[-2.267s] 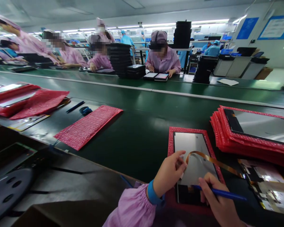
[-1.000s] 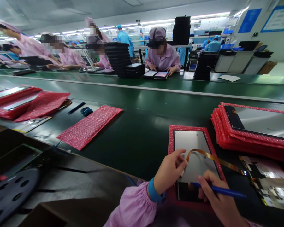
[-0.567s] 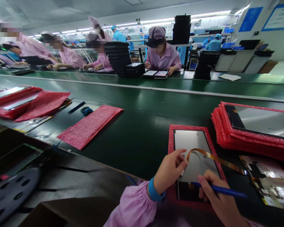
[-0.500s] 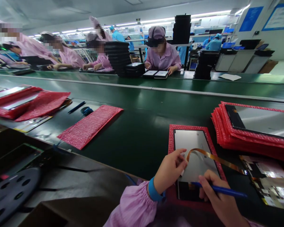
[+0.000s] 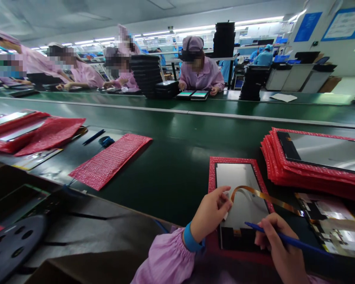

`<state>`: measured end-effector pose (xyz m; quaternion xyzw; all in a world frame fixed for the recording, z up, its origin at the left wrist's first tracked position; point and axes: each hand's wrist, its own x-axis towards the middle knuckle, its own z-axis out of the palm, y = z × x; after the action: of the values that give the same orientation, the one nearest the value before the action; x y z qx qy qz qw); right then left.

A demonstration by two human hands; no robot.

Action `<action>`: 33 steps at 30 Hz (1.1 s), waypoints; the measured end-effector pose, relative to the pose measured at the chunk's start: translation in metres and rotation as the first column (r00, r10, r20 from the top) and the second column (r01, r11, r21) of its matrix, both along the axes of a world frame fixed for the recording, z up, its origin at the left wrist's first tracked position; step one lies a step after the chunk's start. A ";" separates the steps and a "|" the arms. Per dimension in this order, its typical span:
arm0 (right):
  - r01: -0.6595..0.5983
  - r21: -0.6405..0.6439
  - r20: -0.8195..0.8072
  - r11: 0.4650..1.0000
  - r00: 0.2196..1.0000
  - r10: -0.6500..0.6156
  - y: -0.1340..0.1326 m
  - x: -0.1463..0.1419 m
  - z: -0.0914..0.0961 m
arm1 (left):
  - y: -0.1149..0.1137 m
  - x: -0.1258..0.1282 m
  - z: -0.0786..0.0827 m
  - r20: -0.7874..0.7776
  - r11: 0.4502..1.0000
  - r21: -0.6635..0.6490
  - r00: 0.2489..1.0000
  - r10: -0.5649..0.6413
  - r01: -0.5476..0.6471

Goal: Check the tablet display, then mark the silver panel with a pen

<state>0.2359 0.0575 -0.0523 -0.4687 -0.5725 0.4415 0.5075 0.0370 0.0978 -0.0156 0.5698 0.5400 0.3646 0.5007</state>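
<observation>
A display panel (image 5: 234,175) with a silvery back and a black lower edge lies on a red bubble-wrap pouch (image 5: 212,167). Over its left side, my left hand (image 5: 212,211), with a blue wristband, pinches the end of an orange-brown ribbon cable (image 5: 256,192). The cable arches across the panel to a circuit board assembly (image 5: 325,217) on the right. My right hand (image 5: 279,238) grips a blue pen-shaped tool (image 5: 296,241), its tip just above the panel near the black edge. A small orange connector tab (image 5: 237,232) shows on that edge.
At right is a stack of red bubble pouches (image 5: 275,169) topped by another panel (image 5: 319,152). A red pouch (image 5: 112,159) lies left on the green bench (image 5: 171,165), near a dark pen-like tool (image 5: 94,137). Co-workers sit across the bench beside black tray stacks (image 5: 145,75).
My right hand has drawn the blue tool's tip up and right, away from the connector tab. My left hand still pinches the cable end. The whole view has shifted slightly.
</observation>
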 end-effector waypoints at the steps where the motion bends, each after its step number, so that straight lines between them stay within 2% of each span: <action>1: -0.014 0.009 -0.050 1.000 0.999 0.014 -0.001 0.000 -0.003 | 0.000 0.000 0.000 -0.003 1.000 0.003 1.000 0.004 -0.004; 5: -0.142 0.169 -0.196 0.975 0.965 0.174 -0.004 0.008 -0.017 | 0.003 -0.003 -0.001 -0.040 1.000 0.015 0.999 0.019 -0.018; 7: -0.068 0.290 -0.171 0.954 0.978 0.122 -0.004 0.019 -0.018 | 0.005 -0.004 -0.002 -0.056 1.000 0.025 0.998 0.012 -0.010; 8: 0.024 0.366 -0.140 0.930 0.990 0.030 -0.003 0.027 -0.015 | 0.006 -0.005 -0.003 -0.062 1.000 0.030 0.998 0.006 -0.004; 9: 0.123 0.453 -0.092 0.883 0.992 -0.091 -0.002 0.036 -0.009 | 0.006 -0.006 -0.004 -0.066 0.999 0.035 0.998 -0.001 0.003; 10: 0.198 0.546 -0.029 0.814 0.976 -0.218 0.001 0.045 0.000 | 0.006 -0.006 -0.005 -0.069 0.999 0.042 0.998 -0.004 0.007; 11: 0.228 0.654 0.050 0.721 0.938 -0.342 0.006 0.054 0.011 | 0.006 -0.006 -0.005 -0.071 0.999 0.049 0.997 -0.005 0.009; 12: 0.181 0.735 0.161 0.654 0.889 -0.428 0.012 0.062 0.025 | 0.006 -0.006 -0.005 -0.071 0.999 0.053 0.997 -0.004 0.008; 13: 0.124 0.775 0.264 0.620 0.828 -0.495 0.020 0.069 0.039 | 0.005 -0.006 -0.004 -0.070 0.998 0.057 0.998 -0.003 0.007; 14: -0.008 0.810 0.374 0.586 0.776 -0.508 0.030 0.074 0.053 | 0.005 -0.007 -0.004 -0.070 0.998 0.059 0.998 0.000 0.004; 16: -0.236 0.769 0.573 0.593 0.665 -0.478 0.054 0.078 0.076 | 0.004 -0.007 -0.003 -0.083 0.998 0.059 0.997 -0.006 0.011; 18: -0.426 0.643 0.756 0.636 0.483 -0.441 0.081 0.073 0.086 | 0.003 -0.008 -0.002 -0.103 0.997 0.064 0.994 -0.032 0.038; 20: -0.537 0.506 0.862 0.674 0.284 -0.421 0.108 0.061 0.083 | 0.002 -0.009 -0.002 -0.134 0.994 0.075 0.989 -0.069 0.080; 22: -0.575 0.447 0.889 0.686 0.202 -0.410 0.134 0.047 0.070 | 0.001 -0.010 -0.003 -0.161 0.991 0.076 0.982 -0.100 0.113; 25: -0.576 0.398 0.907 0.714 0.129 -0.401 0.159 0.034 0.050 | 0.001 -0.011 -0.005 -0.173 0.993 0.050 0.980 -0.095 0.105; 27: -0.549 0.384 0.912 0.742 0.102 -0.397 0.163 0.033 0.046 | 0.000 -0.011 -0.007 -0.171 0.997 0.036 0.983 -0.068 0.075; 29: -0.528 0.388 0.913 0.755 0.108 -0.394 0.155 0.036 0.052 | 0.000 -0.010 -0.007 -0.166 0.998 0.025 0.985 -0.049 0.054; 33: -0.551 0.389 0.919 0.738 0.182 -0.349 0.113 0.043 0.070 | -0.002 -0.009 -0.006 -0.097 0.999 -0.005 0.994 -0.054 0.054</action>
<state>0.2788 0.1710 0.0179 -0.3779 -0.9042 -0.1617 0.1160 0.0278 0.0962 -0.0217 0.6006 0.5487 0.3223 0.4841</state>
